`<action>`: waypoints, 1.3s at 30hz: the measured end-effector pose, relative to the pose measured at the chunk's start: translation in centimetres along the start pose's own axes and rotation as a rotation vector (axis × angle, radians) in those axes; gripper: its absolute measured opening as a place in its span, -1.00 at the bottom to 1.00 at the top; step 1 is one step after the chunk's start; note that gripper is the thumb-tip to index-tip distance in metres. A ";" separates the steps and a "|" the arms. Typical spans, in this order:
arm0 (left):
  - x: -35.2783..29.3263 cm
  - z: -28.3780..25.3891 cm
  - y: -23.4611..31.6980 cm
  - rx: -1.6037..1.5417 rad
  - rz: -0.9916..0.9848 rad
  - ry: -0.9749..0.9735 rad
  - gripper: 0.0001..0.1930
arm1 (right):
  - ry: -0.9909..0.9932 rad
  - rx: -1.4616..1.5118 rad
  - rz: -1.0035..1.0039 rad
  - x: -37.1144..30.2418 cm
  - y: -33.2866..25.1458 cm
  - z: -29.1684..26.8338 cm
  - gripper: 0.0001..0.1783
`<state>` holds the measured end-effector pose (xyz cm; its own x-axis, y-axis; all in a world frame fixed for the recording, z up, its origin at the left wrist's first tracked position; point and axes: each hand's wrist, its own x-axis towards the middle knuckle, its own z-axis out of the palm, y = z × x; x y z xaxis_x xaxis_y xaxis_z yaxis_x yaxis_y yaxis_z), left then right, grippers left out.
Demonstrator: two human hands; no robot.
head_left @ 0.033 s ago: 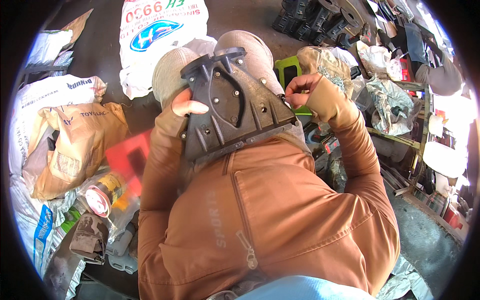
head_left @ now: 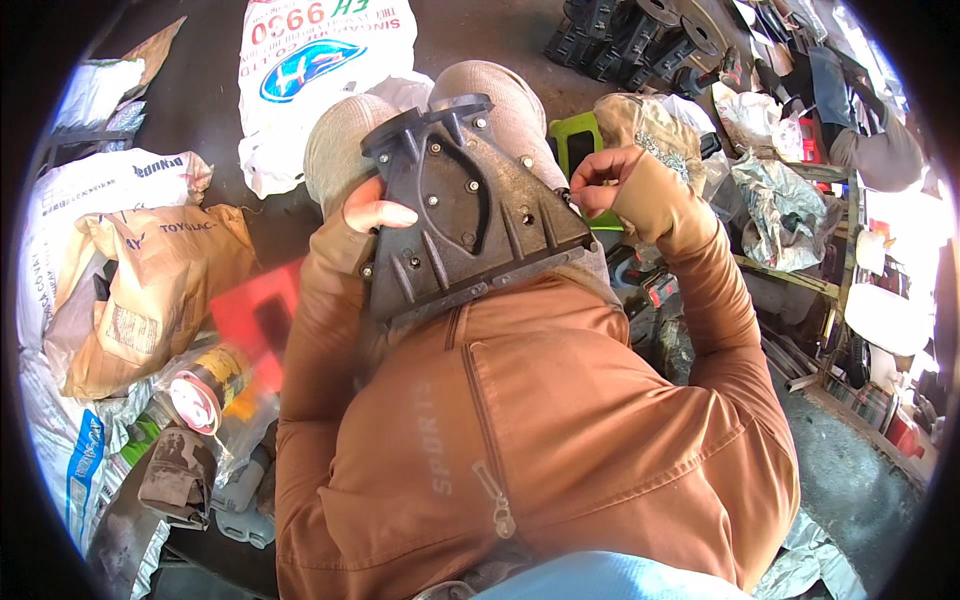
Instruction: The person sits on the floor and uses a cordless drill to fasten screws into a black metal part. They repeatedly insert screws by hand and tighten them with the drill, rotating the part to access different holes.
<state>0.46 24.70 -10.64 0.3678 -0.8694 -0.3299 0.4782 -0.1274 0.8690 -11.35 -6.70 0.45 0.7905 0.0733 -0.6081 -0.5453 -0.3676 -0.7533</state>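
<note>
Across my thighs lies a dark, ribbed, wedge-shaped housing [head_left: 465, 205], with two rounded openings at its far end and several small bolts in its face. My left hand [head_left: 372, 212] grips its left edge, the thumb lying on top. At the opposite edge, my right hand [head_left: 607, 185] is closed in a pinch, fingertips against the housing's side. A small dark bit shows by those fingertips; what they hold is too small to make out. One bolt [head_left: 367, 270] sticks out of the housing's left side, below my left hand.
A white printed sack [head_left: 320, 90] stands beyond my knees. Brown paper bags [head_left: 160, 290] and a red plastic piece [head_left: 260, 320] are at my left. Dark ribbed parts [head_left: 635, 40] sit at the far right, and a lime-green case [head_left: 575, 140] is behind my right hand. A cluttered metal rack [head_left: 850, 240] stands right.
</note>
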 end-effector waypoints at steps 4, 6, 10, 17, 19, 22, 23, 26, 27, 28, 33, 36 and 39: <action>-0.1 0.2 0.0 -0.028 0.005 -0.004 -0.27 | 0.024 -0.043 -0.019 0.2 -0.1 0.1 -0.90; 0.0 0.2 0.1 -0.021 0.002 -0.005 -0.28 | 0.032 -0.043 -0.046 0.3 0.1 0.1 -0.91; 0.6 -0.2 0.3 -0.009 0.000 -0.023 -0.28 | 0.171 -0.299 -0.385 0.3 1.0 -0.1 -0.92; 0.6 -0.4 0.1 -0.001 -0.052 -0.008 -0.28 | 0.168 -0.506 -0.729 0.3 2.2 -0.5 -0.83; 0.6 -0.2 0.0 -0.023 -0.039 0.015 -0.28 | 0.185 -0.524 -0.705 0.3 2.5 -0.5 -0.82; 0.5 0.1 0.2 -0.053 -0.029 0.038 -0.27 | 0.207 -0.467 -0.771 0.5 2.8 -0.4 -0.83; 0.4 0.2 0.3 -0.066 -0.022 0.048 -0.27 | 0.223 -0.454 -0.798 0.5 2.9 -0.4 -0.83; 0.3 0.5 0.3 -0.103 0.013 0.057 -0.26 | 0.259 -0.463 -0.830 0.0 3.2 -0.2 -0.80; 0.3 0.6 0.3 -0.103 0.011 0.070 -0.26 | 0.261 -0.494 -0.852 -0.3 3.3 -0.1 -0.75; 0.2 0.6 0.2 -0.109 0.011 0.089 -0.27 | 0.308 -0.485 -0.918 -0.6 3.3 0.1 -0.70; 0.3 0.2 0.0 -0.048 -0.019 0.074 -0.28 | 0.298 -0.522 -0.796 -1.5 4.1 0.8 -0.60; 0.4 0.0 0.1 -0.045 -0.023 0.044 -0.29 | 0.473 -0.508 -0.974 -1.4 4.7 0.3 -0.54; 0.4 0.1 0.2 -0.062 -0.028 0.035 -0.30 | 0.448 -0.572 -0.791 -1.5 5.3 0.8 -0.59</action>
<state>0.58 24.30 -10.58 0.3806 -0.8487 -0.3672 0.5365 -0.1208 0.8352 -15.60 -7.97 -2.83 0.9557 0.1770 0.2354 0.2855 -0.7529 -0.5930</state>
